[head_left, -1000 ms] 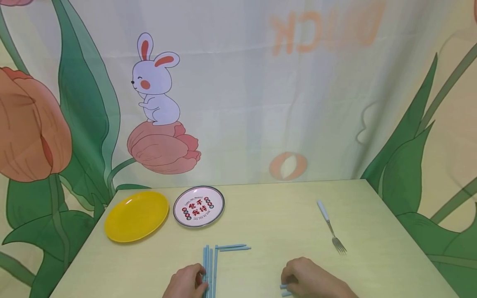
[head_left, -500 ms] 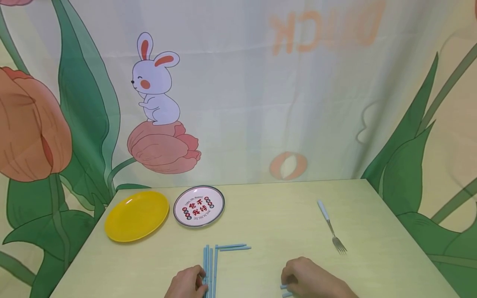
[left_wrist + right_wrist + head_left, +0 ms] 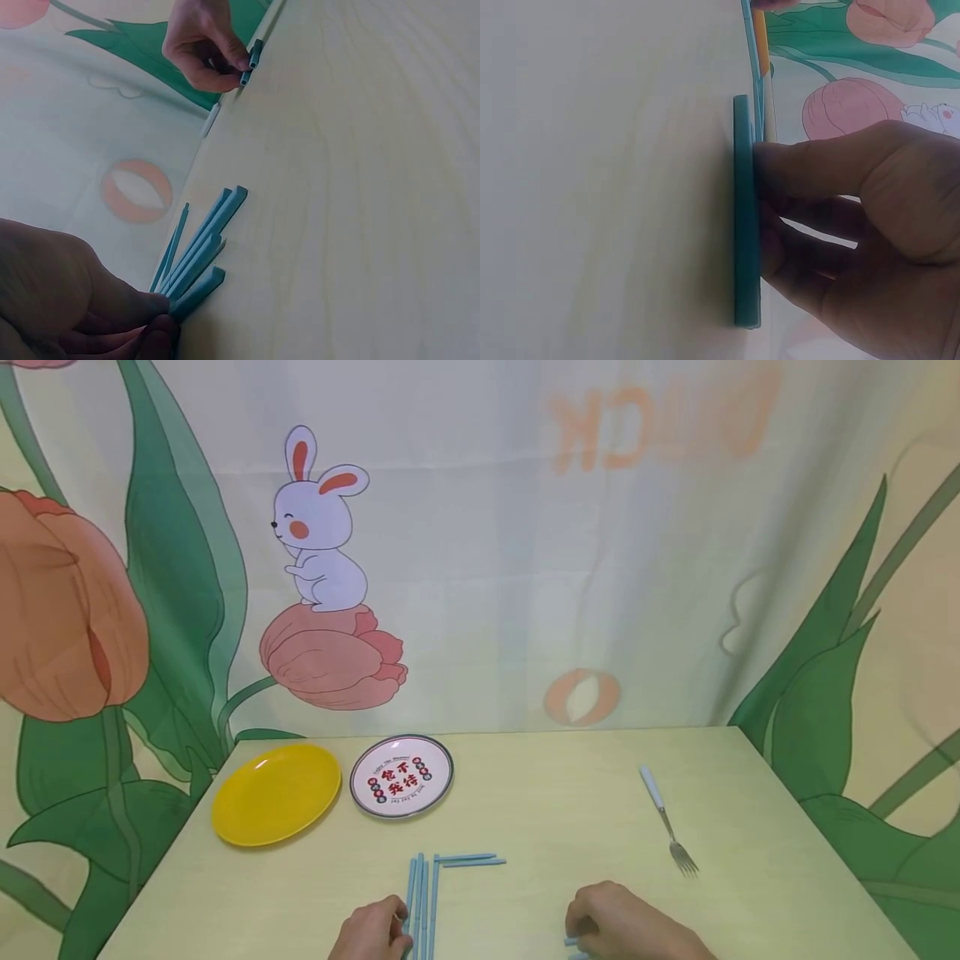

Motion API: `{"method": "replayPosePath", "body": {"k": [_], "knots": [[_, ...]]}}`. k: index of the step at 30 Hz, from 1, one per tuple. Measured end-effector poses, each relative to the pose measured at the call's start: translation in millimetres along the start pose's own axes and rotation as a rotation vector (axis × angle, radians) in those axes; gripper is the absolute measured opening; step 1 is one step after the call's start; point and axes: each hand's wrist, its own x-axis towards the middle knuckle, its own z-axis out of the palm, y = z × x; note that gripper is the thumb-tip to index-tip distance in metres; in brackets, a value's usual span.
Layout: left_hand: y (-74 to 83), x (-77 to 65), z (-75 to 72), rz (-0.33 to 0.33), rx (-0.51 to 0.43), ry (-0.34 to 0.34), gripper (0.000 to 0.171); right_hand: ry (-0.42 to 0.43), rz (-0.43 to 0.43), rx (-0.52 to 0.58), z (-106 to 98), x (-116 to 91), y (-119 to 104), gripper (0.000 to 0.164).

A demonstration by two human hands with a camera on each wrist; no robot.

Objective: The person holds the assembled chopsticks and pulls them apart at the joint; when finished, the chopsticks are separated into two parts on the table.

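My left hand [image 3: 371, 930] pinches the leftmost of several upright-lying blue sticks [image 3: 425, 902] between thumb and fingers. That pinched stick [image 3: 201, 291] fans out slightly from its neighbours in the left wrist view. Two more sticks [image 3: 472, 859] lie crosswise at the far end of the row, pointing right. Over to the right, my right hand [image 3: 626, 920] holds short-looking blue sticks [image 3: 573, 942] by its fingertips, low at the table. One teal-blue stick [image 3: 745, 225] shows large in the right wrist view, with the thumb and fingers against its side; others behind it are mostly hidden.
A yellow plate [image 3: 276, 795] and a white plate with red lettering [image 3: 401, 793] stand at the back left of the pale table [image 3: 540, 802]. A fork with a light handle [image 3: 667, 822] lies at the right. A printed curtain [image 3: 480, 543] hangs behind the table.
My left hand has shifted slightly left, drawing the near end of the leftmost stick away from the row. The right hand stays nearly still. The head view has shifted a little.
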Motion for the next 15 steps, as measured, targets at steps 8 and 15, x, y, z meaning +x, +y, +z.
{"method": "replayPosePath", "body": {"k": [8, 15], "knots": [[-2.3, -7.8, -2.5, 0.058, 0.063, 0.082, 0.013, -0.008, -0.003, -0.001, -0.9, -0.1, 0.3, 0.015], [2.6, -8.6, -0.3, -0.035, 0.108, 0.044, 0.019, -0.028, 0.003, -0.006, -2.2, 0.7, -1.3, 0.013]]}}
